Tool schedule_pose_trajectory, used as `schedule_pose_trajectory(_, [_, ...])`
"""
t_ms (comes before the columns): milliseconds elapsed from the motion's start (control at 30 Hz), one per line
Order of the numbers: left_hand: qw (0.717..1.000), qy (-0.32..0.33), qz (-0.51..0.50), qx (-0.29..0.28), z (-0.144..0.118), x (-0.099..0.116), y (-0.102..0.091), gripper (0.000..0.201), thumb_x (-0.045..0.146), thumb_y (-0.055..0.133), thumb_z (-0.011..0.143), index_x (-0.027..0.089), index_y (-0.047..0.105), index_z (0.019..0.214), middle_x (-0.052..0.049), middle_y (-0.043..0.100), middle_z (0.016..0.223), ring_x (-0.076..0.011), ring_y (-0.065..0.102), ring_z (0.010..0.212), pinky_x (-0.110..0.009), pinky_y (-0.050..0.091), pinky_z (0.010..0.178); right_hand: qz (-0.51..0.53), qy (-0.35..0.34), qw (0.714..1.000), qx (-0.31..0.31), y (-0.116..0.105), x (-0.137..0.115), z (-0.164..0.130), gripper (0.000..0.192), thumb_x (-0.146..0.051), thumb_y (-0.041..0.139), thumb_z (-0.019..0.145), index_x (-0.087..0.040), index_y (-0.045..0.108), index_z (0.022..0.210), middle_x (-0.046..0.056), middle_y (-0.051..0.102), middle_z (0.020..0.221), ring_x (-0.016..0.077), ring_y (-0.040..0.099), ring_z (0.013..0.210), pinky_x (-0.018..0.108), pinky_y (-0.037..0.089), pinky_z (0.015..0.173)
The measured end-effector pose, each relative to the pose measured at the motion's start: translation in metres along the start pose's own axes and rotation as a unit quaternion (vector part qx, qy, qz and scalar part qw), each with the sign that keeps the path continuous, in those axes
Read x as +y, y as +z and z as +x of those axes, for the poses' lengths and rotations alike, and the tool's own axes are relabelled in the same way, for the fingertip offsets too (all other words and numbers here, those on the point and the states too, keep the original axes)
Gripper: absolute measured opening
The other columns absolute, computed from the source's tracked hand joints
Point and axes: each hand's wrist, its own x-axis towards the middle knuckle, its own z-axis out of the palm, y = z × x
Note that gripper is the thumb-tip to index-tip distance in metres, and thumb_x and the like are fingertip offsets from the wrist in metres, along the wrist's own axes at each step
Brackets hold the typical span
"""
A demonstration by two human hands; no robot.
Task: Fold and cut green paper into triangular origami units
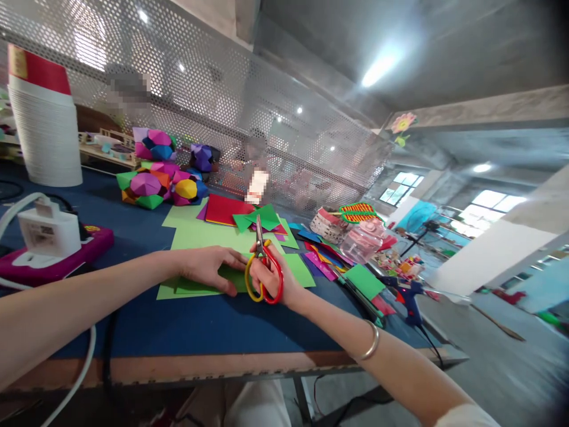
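Note:
A pair of scissors point(264, 270) with one yellow and one red handle loop is held in my right hand point(276, 274), its blades pointing away from me. My left hand point(212, 268) lies with fingers spread on green paper point(195, 289). Beneath and beyond my hands, light green sheets point(204, 234) overlap on the blue tabletop. Just past the scissor tips are dark green cut pieces point(262, 217) and a red sheet point(229, 210). Whether the blades touch any paper is hard to make out.
Folded colourful paper shapes point(146, 185) and stacked paper cups point(44, 121) stand at the back left, near a purple power strip point(95, 240) with a white charger point(48, 228). On the right are paper scraps point(364, 280), a glue gun point(411, 299) and a clear container point(362, 242). A perforated screen point(249, 95) borders the back.

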Motion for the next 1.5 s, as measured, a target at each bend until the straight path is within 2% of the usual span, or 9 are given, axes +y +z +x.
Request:
schedule_pose_trajectory(167, [1.000,0.001,0.017,-0.012,0.000,-0.007,0.000,0.060,0.046,0.075,0.081,0.033,0.059,0.138,-0.003,0.052,0.149,-0.0283,0.050,0.134,-0.037,0.035,0.114,-0.013,0.012,1.000,0.017,-0.023,0.003,-0.009,0.027,-0.036,0.059,0.088,-0.027,0.040,0.105,-0.013,0.046,0.054,0.0102,0.045,0.038,0.020,0.036,0.039])
schedule_pose_trajectory(367, [0.999,-0.015,0.028,-0.023,-0.001,-0.004,-0.001,0.064,0.048,0.074,0.083,0.034,0.054,0.142,0.000,0.048,0.152,-0.0266,0.045,0.139,-0.036,0.033,0.116,-0.034,0.031,0.998,0.047,-0.052,0.014,-0.017,0.026,-0.035,0.058,0.088,-0.026,0.041,0.105,-0.014,0.044,0.050,0.0105,0.044,0.034,0.020,0.034,0.036])
schedule_pose_trajectory(767, [0.999,-0.026,0.031,-0.020,-0.001,-0.007,0.000,0.061,0.049,0.074,0.082,0.038,0.055,0.139,0.001,0.050,0.151,-0.0289,0.045,0.139,-0.042,0.033,0.116,-0.079,0.061,0.990,0.099,-0.101,0.015,-0.037,0.034,-0.042,0.064,0.081,-0.026,0.043,0.103,-0.013,0.045,0.049,0.0106,0.042,0.035,0.021,0.033,0.037])
schedule_pose_trajectory(1067, [0.999,-0.036,0.032,-0.020,-0.002,-0.002,-0.001,0.061,0.050,0.074,0.082,0.039,0.056,0.139,0.000,0.050,0.150,-0.0300,0.045,0.138,-0.045,0.034,0.115,-0.100,0.082,0.982,0.135,-0.137,0.020,-0.049,0.033,-0.044,0.063,0.079,-0.026,0.045,0.098,-0.012,0.045,0.049,0.0121,0.045,0.035,0.022,0.034,0.038])
schedule_pose_trajectory(1300, [0.999,-0.028,0.027,-0.020,-0.001,-0.003,-0.002,0.060,0.050,0.073,0.082,0.038,0.056,0.138,-0.001,0.051,0.150,-0.0310,0.046,0.138,-0.046,0.034,0.115,-0.126,0.085,0.978,0.146,-0.143,0.025,-0.051,0.034,-0.044,0.061,0.078,-0.024,0.046,0.102,-0.013,0.044,0.049,0.0115,0.044,0.034,0.022,0.033,0.036])
schedule_pose_trajectory(1367, [0.999,-0.024,0.024,-0.021,-0.001,-0.002,-0.002,0.059,0.051,0.072,0.083,0.037,0.056,0.139,-0.002,0.050,0.151,-0.0309,0.046,0.138,-0.045,0.034,0.115,-0.141,0.079,0.976,0.148,-0.140,0.021,-0.051,0.034,-0.044,0.062,0.079,-0.024,0.049,0.102,-0.012,0.045,0.050,0.0116,0.044,0.035,0.022,0.033,0.037])
schedule_pose_trajectory(1500, [0.999,-0.018,0.025,-0.022,-0.001,-0.002,-0.002,0.056,0.048,0.068,0.087,0.036,0.055,0.140,-0.001,0.048,0.152,-0.0294,0.045,0.139,-0.043,0.033,0.116,-0.170,0.049,0.969,0.173,-0.127,0.006,-0.051,0.029,-0.046,0.067,0.081,-0.024,0.053,0.095,-0.007,0.053,0.059,0.0139,0.052,0.047,0.025,0.041,0.047])
